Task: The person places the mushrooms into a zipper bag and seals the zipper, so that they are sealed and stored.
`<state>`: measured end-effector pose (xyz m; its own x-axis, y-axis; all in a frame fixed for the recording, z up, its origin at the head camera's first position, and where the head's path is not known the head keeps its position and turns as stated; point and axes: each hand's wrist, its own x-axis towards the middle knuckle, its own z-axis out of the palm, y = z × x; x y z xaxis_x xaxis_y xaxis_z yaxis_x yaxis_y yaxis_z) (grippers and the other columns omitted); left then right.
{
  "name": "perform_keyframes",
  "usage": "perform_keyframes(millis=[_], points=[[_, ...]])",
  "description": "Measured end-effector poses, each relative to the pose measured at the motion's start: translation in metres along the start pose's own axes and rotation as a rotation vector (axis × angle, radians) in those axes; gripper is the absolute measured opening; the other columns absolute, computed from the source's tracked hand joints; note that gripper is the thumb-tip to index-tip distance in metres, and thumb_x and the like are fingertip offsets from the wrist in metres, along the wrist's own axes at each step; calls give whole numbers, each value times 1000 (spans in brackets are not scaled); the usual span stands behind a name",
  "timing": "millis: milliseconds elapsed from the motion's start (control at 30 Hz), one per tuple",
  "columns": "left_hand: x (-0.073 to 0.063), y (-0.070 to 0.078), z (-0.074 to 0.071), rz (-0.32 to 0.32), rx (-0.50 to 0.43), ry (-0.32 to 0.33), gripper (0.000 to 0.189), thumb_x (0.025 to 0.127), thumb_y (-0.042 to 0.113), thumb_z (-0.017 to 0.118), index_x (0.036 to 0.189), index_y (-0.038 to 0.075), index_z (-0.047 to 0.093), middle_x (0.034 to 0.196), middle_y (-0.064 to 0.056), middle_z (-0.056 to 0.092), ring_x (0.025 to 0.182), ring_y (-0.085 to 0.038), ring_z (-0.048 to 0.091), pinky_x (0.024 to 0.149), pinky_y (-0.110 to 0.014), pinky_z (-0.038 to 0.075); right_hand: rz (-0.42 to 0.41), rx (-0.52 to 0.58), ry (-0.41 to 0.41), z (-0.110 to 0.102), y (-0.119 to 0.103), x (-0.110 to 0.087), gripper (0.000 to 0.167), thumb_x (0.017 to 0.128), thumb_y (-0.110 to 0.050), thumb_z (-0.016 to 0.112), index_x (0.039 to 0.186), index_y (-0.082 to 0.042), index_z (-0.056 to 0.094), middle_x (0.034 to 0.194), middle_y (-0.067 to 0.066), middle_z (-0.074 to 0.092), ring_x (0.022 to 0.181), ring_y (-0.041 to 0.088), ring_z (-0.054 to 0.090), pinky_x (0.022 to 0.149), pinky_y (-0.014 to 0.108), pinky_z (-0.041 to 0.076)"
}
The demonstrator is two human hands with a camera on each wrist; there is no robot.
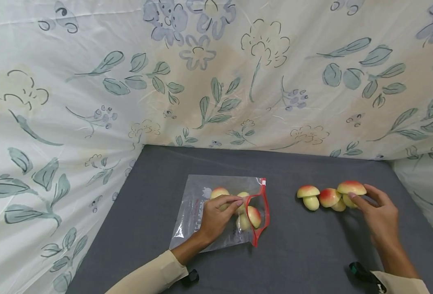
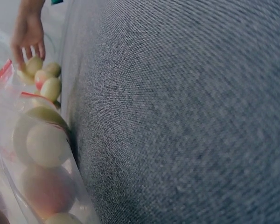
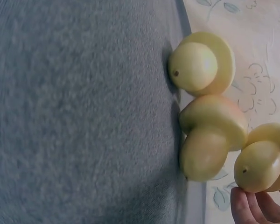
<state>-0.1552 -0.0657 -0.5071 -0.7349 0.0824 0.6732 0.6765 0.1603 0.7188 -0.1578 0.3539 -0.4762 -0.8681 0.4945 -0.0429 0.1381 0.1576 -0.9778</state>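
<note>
A clear zip bag with a red zip edge lies on the dark table, its mouth gaping toward the right. Inside it are several toy mushrooms, yellow with red caps; they show through the plastic in the left wrist view too. My left hand pinches the bag's upper layer near the mouth. Over at the right, my right hand grips a toy mushroom by its side, fingers at cap and stem. Just left of it are two more mushrooms, one upright and one tipped over.
Dark grey cloth covers the table. A floral curtain hangs along the back and both sides, close to the table's edges. Dark straps circle both wrists at the sleeves.
</note>
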Motion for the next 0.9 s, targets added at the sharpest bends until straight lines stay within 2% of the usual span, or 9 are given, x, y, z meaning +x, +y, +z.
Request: perform_keyframes(millis=[233, 467, 733, 900], points=[[1, -1, 1, 4, 7, 4, 13, 90, -2, 81, 102, 3, 82, 92, -10, 81, 83, -24, 77, 73, -26, 60, -1, 37, -12, 6, -5, -4, 69, 91, -20, 86, 153, -14, 55, 124, -17, 59, 99, -5, 58, 69, 8, 54], [3, 0, 4, 12, 21, 13, 11, 90, -5, 81, 100, 0, 82, 89, -12, 80, 78, -25, 76, 70, -25, 59, -39, -56, -46, 13, -8, -7, 68, 94, -27, 84, 155, -17, 54, 127, -20, 57, 103, -5, 55, 74, 4, 50], [4, -1, 6, -5, 19, 17, 11, 90, -4, 81, 100, 1, 82, 90, -11, 80, 80, -24, 76, 72, -25, 60, -71, -21, -95, 18, -12, -11, 68, 94, -25, 84, 154, -16, 54, 128, -19, 57, 104, -5, 57, 76, 5, 49], [9, 9, 7, -12, 25, 20, 11, 90, -4, 80, 100, 0, 82, 90, -12, 80, 81, -25, 76, 73, -25, 60, -79, 7, -118, 22, -13, -14, 66, 94, -21, 84, 153, -16, 55, 128, -20, 58, 106, -4, 57, 79, 4, 47]])
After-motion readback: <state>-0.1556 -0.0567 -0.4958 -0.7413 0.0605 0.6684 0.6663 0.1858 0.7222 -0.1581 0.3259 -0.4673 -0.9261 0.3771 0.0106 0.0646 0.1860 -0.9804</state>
